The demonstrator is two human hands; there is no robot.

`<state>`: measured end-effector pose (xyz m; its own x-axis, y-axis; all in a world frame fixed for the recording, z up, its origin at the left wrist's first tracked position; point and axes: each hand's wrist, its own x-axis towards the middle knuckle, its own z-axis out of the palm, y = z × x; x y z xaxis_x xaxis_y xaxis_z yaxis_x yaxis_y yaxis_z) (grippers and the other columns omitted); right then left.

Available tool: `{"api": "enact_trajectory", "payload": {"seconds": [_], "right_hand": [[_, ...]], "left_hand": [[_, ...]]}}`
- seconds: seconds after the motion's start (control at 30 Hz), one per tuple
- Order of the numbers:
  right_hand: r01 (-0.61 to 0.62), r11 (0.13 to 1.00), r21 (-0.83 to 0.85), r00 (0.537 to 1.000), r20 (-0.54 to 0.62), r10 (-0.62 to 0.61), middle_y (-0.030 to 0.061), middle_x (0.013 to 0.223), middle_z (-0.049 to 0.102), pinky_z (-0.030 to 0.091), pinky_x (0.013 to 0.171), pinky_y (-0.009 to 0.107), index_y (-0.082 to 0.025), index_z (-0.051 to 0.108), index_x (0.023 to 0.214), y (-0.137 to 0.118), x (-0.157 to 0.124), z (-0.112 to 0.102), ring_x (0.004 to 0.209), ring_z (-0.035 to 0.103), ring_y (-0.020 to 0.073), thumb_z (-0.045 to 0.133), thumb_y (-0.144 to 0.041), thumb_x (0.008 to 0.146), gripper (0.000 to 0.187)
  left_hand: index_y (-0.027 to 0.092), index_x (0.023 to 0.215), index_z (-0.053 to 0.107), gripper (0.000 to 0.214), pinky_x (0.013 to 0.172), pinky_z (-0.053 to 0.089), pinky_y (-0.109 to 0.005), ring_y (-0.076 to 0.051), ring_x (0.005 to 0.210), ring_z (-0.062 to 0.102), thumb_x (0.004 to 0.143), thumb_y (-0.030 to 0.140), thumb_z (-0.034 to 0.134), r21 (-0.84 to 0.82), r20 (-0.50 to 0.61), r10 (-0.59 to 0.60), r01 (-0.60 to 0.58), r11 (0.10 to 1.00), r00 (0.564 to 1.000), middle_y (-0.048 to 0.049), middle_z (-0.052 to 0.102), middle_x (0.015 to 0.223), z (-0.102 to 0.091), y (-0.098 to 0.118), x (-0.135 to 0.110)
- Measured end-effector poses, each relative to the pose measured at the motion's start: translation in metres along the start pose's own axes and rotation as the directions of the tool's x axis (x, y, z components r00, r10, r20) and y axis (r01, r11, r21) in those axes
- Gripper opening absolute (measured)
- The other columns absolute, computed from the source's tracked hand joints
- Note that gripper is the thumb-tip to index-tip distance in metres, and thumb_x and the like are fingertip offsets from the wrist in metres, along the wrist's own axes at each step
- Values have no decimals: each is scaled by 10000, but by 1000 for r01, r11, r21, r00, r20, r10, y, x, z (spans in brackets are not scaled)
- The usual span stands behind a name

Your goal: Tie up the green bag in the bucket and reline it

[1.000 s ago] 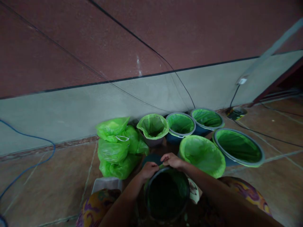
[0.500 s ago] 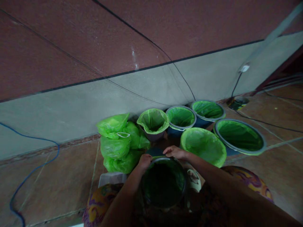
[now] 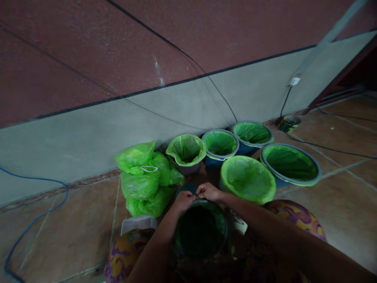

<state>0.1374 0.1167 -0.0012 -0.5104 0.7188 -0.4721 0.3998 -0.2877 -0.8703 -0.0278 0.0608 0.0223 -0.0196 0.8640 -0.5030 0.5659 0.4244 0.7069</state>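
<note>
A dark bucket [image 3: 200,232] lined with a green plastic bag sits between my knees on the floor. My left hand [image 3: 183,199] and my right hand [image 3: 208,191] meet at the bucket's far rim, both with fingers pinched on the green liner's edge. The two hands almost touch each other. Beyond them stand several buckets with green liners, the nearest a fully covered one [image 3: 247,179].
A heap of green plastic bags [image 3: 144,179] lies to the left by the wall. A white tray [image 3: 138,225] sits near my left knee. A blue cable [image 3: 32,212] runs over the tiled floor at left; black cables [image 3: 324,147] cross it at right.
My hands have drawn together at the far rim of the bucket. The view has shifted slightly to the right and up.
</note>
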Motion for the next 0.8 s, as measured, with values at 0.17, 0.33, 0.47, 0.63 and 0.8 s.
{"api": "enact_trajectory", "payload": {"seconds": [0.17, 0.33, 0.47, 0.63, 0.8], "right_hand": [[16, 998, -56, 1000, -8, -16, -2, 683, 674, 382, 571, 215, -149, 726, 776, -2, 1, 0, 585, 521, 101, 648, -132, 618, 177], [-14, 998, -55, 999, 33, 16, 21, 736, 692, 405, 586, 215, -148, 741, 821, -4, -3, -17, 620, 546, 108, 634, -282, 748, 187], [-20, 998, 62, 999, 42, 18, 28, 803, 719, 458, 646, 219, -157, 747, 866, 0, -6, -26, 682, 597, 121, 680, -190, 665, 214], [-84, 994, 66, 993, -82, 89, 43, 755, 729, 459, 595, 230, -142, 752, 839, 1, -6, -17, 613, 594, 125, 622, -133, 671, 213], [-169, 985, -35, 936, -318, 150, 52, 799, 742, 476, 612, 227, -153, 748, 793, 3, 2, -22, 674, 632, 146, 581, -81, 676, 216]], "left_hand": [[162, 591, 629, 199, 537, 279, -235, -112, 559, 439, 738, 254, 532, 38, -31, -25, 26, 999, 999, 46, 461, 499, 0, 0, 4], [174, 540, 569, 231, 541, 270, -244, -114, 549, 419, 749, 243, 501, 56, -94, -44, 49, 997, 995, 47, 411, 496, -9, -5, 6], [181, 548, 553, 257, 547, 284, -246, -118, 555, 433, 782, 260, 481, 64, -146, -59, 69, 996, 988, 42, 426, 518, -16, -12, 5], [179, 566, 567, 306, 584, 320, -254, -138, 607, 504, 822, 326, 487, 98, -190, -60, 80, 992, 980, 21, 497, 552, -19, -10, 3], [161, 646, 623, 463, 627, 372, -291, -194, 694, 594, 890, 499, 421, 118, -211, -68, 95, 988, 975, -55, 625, 663, -25, -10, -2]]}}
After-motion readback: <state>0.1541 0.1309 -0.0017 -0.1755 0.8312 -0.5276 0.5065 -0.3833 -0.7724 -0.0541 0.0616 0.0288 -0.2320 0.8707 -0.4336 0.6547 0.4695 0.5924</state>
